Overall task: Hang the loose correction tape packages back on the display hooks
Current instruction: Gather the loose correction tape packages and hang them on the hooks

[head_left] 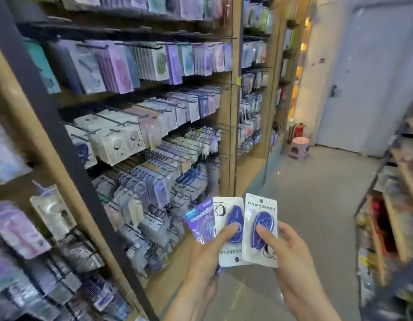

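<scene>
The display rack (140,126) fills the left side, its rows of hooks (154,156) crowded with hanging packets, and open grey floor (316,205) runs along its right edge toward a pink stool (299,148) and a red fire extinguisher (298,130) far down the aisle. Both hands are raised low in front of the rack's lower right corner, forearms angled inward. The left hand (209,258) grips a white package (229,230), thumb on its purple tape dispenser, with a purple package (200,218) fanned behind it nearer the rack. The right hand (286,253) grips another white package (261,230) just beside it, thumb pressed on the front.
</scene>
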A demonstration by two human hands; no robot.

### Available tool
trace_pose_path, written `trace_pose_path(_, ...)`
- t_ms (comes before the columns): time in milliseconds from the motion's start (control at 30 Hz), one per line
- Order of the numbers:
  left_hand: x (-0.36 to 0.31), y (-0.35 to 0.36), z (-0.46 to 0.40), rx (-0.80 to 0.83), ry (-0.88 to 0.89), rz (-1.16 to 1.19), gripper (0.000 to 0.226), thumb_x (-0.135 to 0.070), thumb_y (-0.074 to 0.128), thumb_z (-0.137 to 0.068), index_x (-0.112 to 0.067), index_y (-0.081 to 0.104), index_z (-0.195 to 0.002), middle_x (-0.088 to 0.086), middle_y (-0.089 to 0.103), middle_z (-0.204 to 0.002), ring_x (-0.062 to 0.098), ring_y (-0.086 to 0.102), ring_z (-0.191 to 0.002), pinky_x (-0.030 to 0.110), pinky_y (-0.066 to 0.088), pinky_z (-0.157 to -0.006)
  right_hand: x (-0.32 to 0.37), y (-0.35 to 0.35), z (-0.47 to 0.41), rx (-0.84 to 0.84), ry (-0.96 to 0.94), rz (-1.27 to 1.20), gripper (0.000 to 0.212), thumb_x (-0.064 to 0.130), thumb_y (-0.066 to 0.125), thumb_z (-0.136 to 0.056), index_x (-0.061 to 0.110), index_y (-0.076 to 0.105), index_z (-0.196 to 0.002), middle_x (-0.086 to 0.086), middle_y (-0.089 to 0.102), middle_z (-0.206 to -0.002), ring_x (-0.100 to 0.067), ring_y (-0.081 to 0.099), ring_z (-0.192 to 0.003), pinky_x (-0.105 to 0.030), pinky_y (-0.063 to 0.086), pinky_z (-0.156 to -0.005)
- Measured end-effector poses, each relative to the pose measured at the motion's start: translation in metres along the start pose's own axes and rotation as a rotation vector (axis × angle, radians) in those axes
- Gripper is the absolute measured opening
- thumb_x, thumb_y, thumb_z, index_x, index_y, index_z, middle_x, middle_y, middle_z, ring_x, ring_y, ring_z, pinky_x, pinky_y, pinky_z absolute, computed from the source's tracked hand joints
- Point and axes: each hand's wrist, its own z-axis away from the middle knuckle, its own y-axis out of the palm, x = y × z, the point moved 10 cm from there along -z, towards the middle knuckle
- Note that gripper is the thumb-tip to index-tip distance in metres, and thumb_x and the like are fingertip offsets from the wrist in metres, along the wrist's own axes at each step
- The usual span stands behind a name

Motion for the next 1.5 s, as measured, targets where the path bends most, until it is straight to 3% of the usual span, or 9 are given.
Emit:
trace_pose_path(67,-0.019,0.012,-0.027,-0.094,0.067,0.067,0.054,-0.02,0.091,-0.069,-0.016,0.076,-0.12,0.012,0.081,-0.107,0.031,0.08,-0.091,0.039,0.065,-0.064,0.02,0.013,-0.051,0.093,-0.013,0.023,0.029,0.014,0.077,-0.087,0.011,0.069,-0.115,-0.009,0.079,-0.105,-0.032,0.076,-0.098,-0.049,0.059,-0.087)
trace_pose_path(300,-0.114,-0.037,-0.047,-0.613,0.367,0.25,0.064,-0.029,0.089,-0.06,-0.014,0.076,-0.12,0.013,0.081,-0.107,0.036,0.078,-0.096,0.038,0.063,-0.062,0.059,0.158,-0.147,0.59,-0.003,0.102,0.024,0.018,0.078,-0.088,0.013,0.071,-0.111,-0.005,0.08,-0.103,-0.027,0.076,-0.096,-0.039,0.059,-0.079)
trace_pose_path(467,-0.147,-0.101,-0.002,-0.914,0.509,0.269,0.05,-0.023,0.09,-0.07,-0.017,0.076,-0.118,0.004,0.082,-0.1,0.023,0.08,-0.084,0.039,0.061,-0.073,0.041,0.254,-0.128,0.88,0.06,0.093,0.019,0.02,0.076,-0.091,0.01,0.073,-0.108,-0.003,0.08,-0.099,-0.019,0.074,-0.09,-0.029,0.057,-0.078)
trace_pose_path(600,-0.151,-0.133,0.014,-1.033,0.567,0.302,0.053,-0.022,0.09,-0.068,-0.015,0.076,-0.119,0.007,0.082,-0.105,0.031,0.079,-0.093,0.044,0.061,-0.08,0.021,0.293,-0.115,1.003,0.14,0.081,0.021,0.027,0.074,-0.093,0.012,0.076,-0.107,-0.001,0.08,-0.101,-0.018,0.075,-0.093,-0.019,0.057,-0.069)
trace_pose_path(867,-0.157,-0.173,-0.016,-1.052,0.585,0.339,0.047,-0.014,0.088,-0.078,-0.015,0.074,-0.123,0.007,0.081,-0.108,0.028,0.079,-0.095,0.039,0.066,-0.068,-0.007,0.338,-0.134,1.01,0.157,0.17,0.022,0.033,0.07,-0.096,0.013,0.071,-0.105,-0.001,0.073,-0.079,-0.009,0.061,-0.056,-0.024,0.04,-0.041)
trace_pose_path(1067,-0.167,-0.191,-0.016,-1.026,0.628,0.278,0.056,-0.018,0.088,-0.07,-0.021,0.073,-0.123,0.003,0.081,-0.11,0.026,0.079,-0.098,0.043,0.061,-0.083,-0.011,0.391,-0.124,1.118,0.093,0.172,0.02,0.034,0.068,-0.098,0.021,0.071,-0.112,-0.005,0.078,-0.096,-0.01,0.068,-0.066,-0.025,0.044,-0.045)
trace_pose_path(1233,-0.174,-0.203,-0.009,-1.002,0.626,0.237,0.051,-0.016,0.085,-0.076,-0.019,0.073,-0.125,0.004,0.081,-0.111,0.027,0.079,-0.098,0.036,0.064,-0.067,-0.017,0.424,-0.115,1.124,0.088,0.149,0.02,0.033,0.067,-0.099,0.02,0.071,-0.113,-0.001,0.079,-0.094,-0.008,0.068,-0.068,-0.022,0.044,-0.045)
trace_pose_path(1367,-0.177,-0.204,-0.011,-0.986,0.623,0.207,0.053,-0.013,0.084,-0.076,-0.017,0.071,-0.127,0.006,0.08,-0.114,0.03,0.078,-0.102,0.042,0.063,-0.078,-0.024,0.434,-0.116,1.125,0.109,0.155,0.025,0.036,0.067,-0.098,0.018,0.071,-0.114,-0.001,0.079,-0.095,-0.008,0.07,-0.069,-0.022,0.047,-0.048)
trace_pose_path(1500,-0.179,-0.199,-0.014,-0.979,0.64,0.214,0.056,-0.018,0.086,-0.067,-0.016,0.073,-0.122,0.006,0.081,-0.111,0.027,0.079,-0.097,0.037,0.062,-0.07,-0.027,0.433,-0.115,1.129,0.126,0.15,0.023,0.036,0.067,-0.098,0.02,0.07,-0.114,0.002,0.08,-0.097,-0.012,0.075,-0.077,-0.022,0.05,-0.05)
